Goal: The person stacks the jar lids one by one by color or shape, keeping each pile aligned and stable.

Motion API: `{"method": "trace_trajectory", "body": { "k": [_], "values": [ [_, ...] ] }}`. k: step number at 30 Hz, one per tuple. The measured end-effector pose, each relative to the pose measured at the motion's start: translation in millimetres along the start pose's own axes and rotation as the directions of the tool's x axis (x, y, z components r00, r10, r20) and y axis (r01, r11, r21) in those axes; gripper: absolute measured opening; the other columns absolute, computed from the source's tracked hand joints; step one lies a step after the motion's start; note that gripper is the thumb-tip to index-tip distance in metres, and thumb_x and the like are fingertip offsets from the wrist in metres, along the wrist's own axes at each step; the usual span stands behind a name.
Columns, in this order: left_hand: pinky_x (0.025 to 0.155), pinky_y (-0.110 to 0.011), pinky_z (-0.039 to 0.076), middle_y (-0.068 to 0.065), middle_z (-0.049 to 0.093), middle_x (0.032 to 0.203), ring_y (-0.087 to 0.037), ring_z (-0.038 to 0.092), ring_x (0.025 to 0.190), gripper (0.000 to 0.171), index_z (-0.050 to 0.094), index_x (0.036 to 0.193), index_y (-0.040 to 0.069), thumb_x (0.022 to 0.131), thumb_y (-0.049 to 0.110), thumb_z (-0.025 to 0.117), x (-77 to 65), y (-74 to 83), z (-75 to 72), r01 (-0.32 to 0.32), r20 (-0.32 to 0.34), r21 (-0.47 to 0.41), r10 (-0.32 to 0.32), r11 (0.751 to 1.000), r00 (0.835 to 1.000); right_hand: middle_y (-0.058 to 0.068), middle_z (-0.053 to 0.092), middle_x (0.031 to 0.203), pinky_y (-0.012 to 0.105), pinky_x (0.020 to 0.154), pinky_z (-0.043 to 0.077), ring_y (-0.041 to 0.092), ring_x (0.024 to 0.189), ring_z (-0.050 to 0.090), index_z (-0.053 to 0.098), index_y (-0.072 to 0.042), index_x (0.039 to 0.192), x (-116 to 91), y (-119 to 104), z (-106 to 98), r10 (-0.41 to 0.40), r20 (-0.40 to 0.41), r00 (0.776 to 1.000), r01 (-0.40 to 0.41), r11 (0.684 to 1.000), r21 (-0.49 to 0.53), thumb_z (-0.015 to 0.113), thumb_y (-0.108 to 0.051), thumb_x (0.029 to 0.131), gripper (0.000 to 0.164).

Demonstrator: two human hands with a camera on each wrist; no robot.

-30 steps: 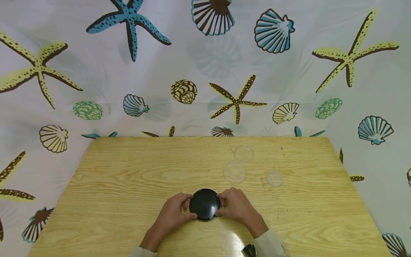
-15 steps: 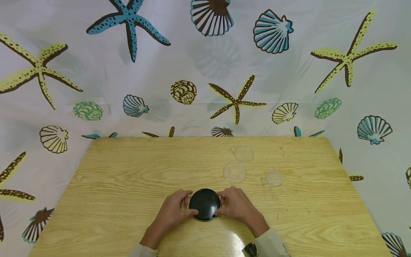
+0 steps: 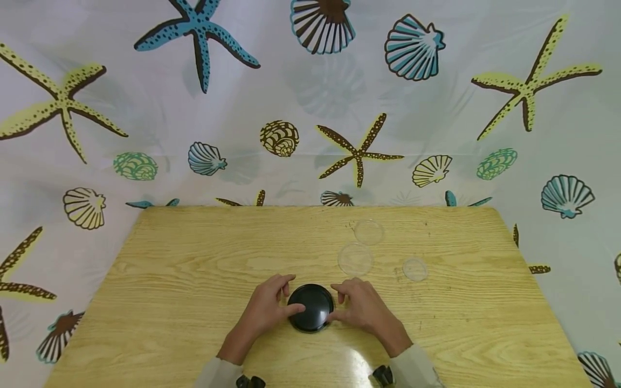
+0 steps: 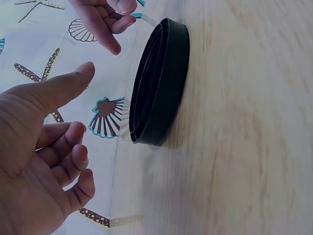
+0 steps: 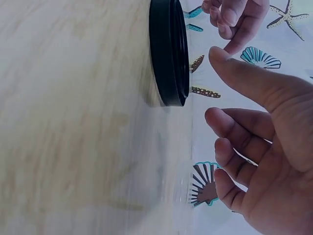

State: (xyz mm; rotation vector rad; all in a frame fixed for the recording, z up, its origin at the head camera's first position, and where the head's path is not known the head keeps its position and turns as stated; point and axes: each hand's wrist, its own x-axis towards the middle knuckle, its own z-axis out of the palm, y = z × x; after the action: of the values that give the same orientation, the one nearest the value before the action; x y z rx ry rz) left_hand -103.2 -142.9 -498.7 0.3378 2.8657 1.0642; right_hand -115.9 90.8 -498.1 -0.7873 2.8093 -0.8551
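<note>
A round black dish-like disc with a raised rim lies flat on the wooden table, between the two hands. My left hand hovers at its left side, thumb overlapping the disc in the head view. On the opposite side is my right hand, with its thumb tip near the right rim. Both wrist views show the black disc standing apart from the fingers, with a gap around it. Fingers of both hands are loosely bent and hold nothing.
Beyond the right hand lie three clear round discs: a larger one, another behind it, and a smaller one to the right. A cloth printed with shells and starfish hangs behind the wooden table.
Both hands have come off the rim of the black disc, and their fingers have spread and lifted slightly. The disc stays in about the same place.
</note>
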Motion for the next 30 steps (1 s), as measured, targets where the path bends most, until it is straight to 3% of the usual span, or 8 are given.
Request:
{"method": "trace_trajectory", "body": {
  "k": [15, 30],
  "values": [
    [0.059, -0.022, 0.033, 0.0, 0.048, 0.079, -0.009, 0.038, 0.067, 0.062, 0.058, 0.125, 0.003, 0.073, 0.029, 0.081, 9.1, 9.5, 1.4, -0.021, -0.017, 0.02, 0.022, 1.0, 1.0, -0.004, 0.06, 0.073, 0.021, 0.061, 0.034, 0.009, 0.068, 0.043, 0.068, -0.003, 0.113, -0.6, 2.0, -16.0, -0.003, -0.069, 0.998, 0.0, 0.999, -0.047, 0.084, -0.037, 0.068, 0.059],
    [0.062, -0.025, 0.034, -0.002, 0.05, 0.081, -0.01, 0.04, 0.072, 0.061, 0.057, 0.126, 0.004, 0.076, 0.029, 0.08, 21.7, 23.9, -1.3, -0.051, -0.016, 0.027, 0.052, 0.998, 0.999, 0.0, 0.059, 0.078, 0.021, 0.061, 0.035, 0.01, 0.068, 0.043, 0.065, -0.004, 0.121, -4.1, 10.5, -35.6, 0.082, -0.094, 0.992, -0.08, 0.997, 0.016, 0.082, -0.031, 0.072, 0.059]
  ]
}}
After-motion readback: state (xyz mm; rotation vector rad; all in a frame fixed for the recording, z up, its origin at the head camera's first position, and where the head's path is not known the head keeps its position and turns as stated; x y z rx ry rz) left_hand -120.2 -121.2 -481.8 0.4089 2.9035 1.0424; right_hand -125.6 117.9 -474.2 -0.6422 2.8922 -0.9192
